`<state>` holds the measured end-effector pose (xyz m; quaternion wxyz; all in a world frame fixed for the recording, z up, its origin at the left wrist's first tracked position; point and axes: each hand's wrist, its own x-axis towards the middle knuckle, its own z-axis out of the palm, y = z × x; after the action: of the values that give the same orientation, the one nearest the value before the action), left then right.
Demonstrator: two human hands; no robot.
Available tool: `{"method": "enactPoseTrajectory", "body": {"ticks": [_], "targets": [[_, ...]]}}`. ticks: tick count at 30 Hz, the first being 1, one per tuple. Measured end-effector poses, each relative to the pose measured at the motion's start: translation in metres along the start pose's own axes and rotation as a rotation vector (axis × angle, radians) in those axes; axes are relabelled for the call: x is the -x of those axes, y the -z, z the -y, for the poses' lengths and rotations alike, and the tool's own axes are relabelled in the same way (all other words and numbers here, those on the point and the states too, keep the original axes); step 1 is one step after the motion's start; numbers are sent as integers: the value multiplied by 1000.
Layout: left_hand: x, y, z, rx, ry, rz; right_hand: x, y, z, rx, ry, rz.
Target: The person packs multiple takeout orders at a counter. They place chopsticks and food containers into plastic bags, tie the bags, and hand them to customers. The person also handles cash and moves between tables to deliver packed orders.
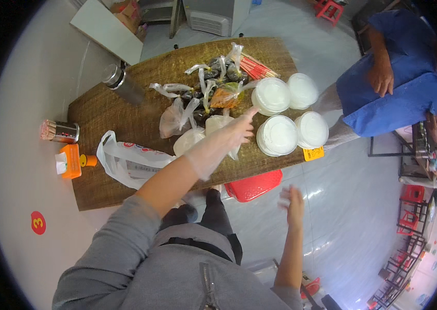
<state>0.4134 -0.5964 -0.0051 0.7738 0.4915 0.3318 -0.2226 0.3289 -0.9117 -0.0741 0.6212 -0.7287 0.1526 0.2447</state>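
Note:
My left hand [234,133], in a clear plastic glove, reaches over the wooden table [86,116], its index finger pointing at the side of a lidded round plastic container [272,95]; I cannot tell whether it touches. Several more such containers [279,135] stand around it in stacks. Beneath and beside this hand lie knotted bags of white contents [190,142]. Farther back are small bags of dark contents [210,73], a bag of orange food [226,97] and red-and-white wrapped chopsticks [255,68]. My right hand [293,199], slightly blurred, hangs empty beyond the table's near edge, fingers apart.
At the right, a person in blue [404,77] stands by the table. A flask [123,83], a white plastic carrier bag [125,162], a cup of chopsticks [63,132] and an orange tissue box [72,161] occupy the left side. A red plastic stool [255,186] is partly under the near edge.

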Motion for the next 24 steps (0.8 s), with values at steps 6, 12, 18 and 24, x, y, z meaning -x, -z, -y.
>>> {"method": "enactPoseTrajectory", "body": {"ticks": [6, 12, 18, 24], "targets": [[-92, -21, 38, -33, -12, 52, -97, -74, 68, -451, -122, 304], [-104, -46, 57, 87, -136, 89, -105, -80, 68, -518, -115, 250], [-76, -38, 54, -162, -291, -9, -86, -96, 80, -554, -3, 199], [-21, -24, 49, -135, -502, 58, -32, -113, 109, -452, 41, 105]]}}
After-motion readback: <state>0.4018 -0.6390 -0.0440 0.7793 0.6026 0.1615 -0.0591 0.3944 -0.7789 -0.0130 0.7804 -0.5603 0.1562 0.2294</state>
